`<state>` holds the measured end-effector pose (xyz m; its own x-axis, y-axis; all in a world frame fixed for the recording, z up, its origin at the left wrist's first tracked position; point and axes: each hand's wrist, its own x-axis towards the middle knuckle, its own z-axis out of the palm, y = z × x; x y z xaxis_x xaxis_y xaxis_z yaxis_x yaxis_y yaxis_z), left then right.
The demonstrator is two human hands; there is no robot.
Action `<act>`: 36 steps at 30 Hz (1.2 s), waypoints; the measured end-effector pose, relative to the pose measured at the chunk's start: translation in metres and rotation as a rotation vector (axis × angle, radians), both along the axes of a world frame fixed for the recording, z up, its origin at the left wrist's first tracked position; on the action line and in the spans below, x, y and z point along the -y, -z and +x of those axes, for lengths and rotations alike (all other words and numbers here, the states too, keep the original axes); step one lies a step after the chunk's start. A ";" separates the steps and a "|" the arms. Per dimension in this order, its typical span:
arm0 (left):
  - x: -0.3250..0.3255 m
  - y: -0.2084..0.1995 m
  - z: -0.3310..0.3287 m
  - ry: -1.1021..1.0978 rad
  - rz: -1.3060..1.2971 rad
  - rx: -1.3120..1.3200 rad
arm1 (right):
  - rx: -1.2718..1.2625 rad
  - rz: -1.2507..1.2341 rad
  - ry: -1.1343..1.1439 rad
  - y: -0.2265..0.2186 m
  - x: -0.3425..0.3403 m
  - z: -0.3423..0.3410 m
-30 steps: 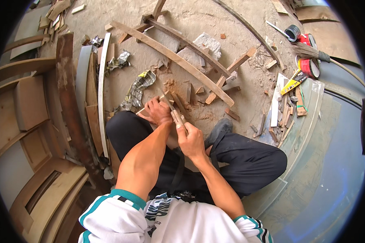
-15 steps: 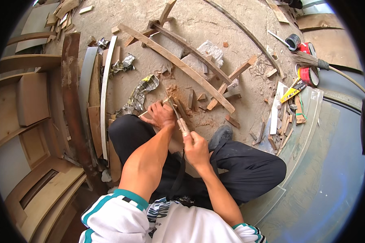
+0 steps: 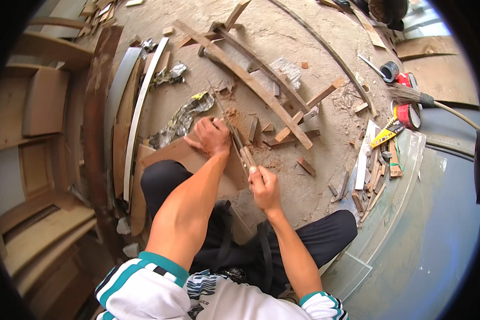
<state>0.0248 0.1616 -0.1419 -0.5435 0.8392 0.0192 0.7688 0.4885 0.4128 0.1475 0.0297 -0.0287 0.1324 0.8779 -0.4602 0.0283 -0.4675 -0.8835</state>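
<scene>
My right hand point(image 3: 265, 191) is closed around the wooden handle point(image 3: 247, 157) of a handsaw. Its thin blade point(image 3: 219, 106) points away from me, slightly to the left, and passes close beside my left hand. My left hand point(image 3: 213, 137) bears down on the far end of a brown wooden board point(image 3: 170, 153), with the fingers curled over it; the fingertips are partly hidden. Reddish sawdust point(image 3: 232, 114) lies on the ground just past the blade. My legs are folded on either side of the board.
Ahead lies a frame of joined wooden bars point(image 3: 250, 80). Crumpled foil-like wrapping point(image 3: 182, 120) is left of the saw. Boards and cabinet parts point(image 3: 45, 101) stand at the left. At the right are a brush point(image 3: 408, 93), a red can point(image 3: 407, 116), wood scraps point(image 3: 377, 173) and a glass sheet point(image 3: 410, 234).
The saw and my right hand have moved slightly right and toward the board, and the blade tip shows farther out. More of the brown board shows beside my left leg, and my right foot has left view.
</scene>
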 end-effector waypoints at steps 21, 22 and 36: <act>0.002 -0.028 -0.005 0.056 -0.202 0.079 | 0.171 0.208 -0.039 0.022 0.016 -0.004; 0.000 -0.026 -0.007 0.042 -0.236 0.110 | 0.175 0.220 -0.038 0.022 0.017 -0.003; -0.001 -0.007 -0.005 -0.015 -0.132 -0.067 | 0.055 0.183 -0.031 0.009 0.023 0.007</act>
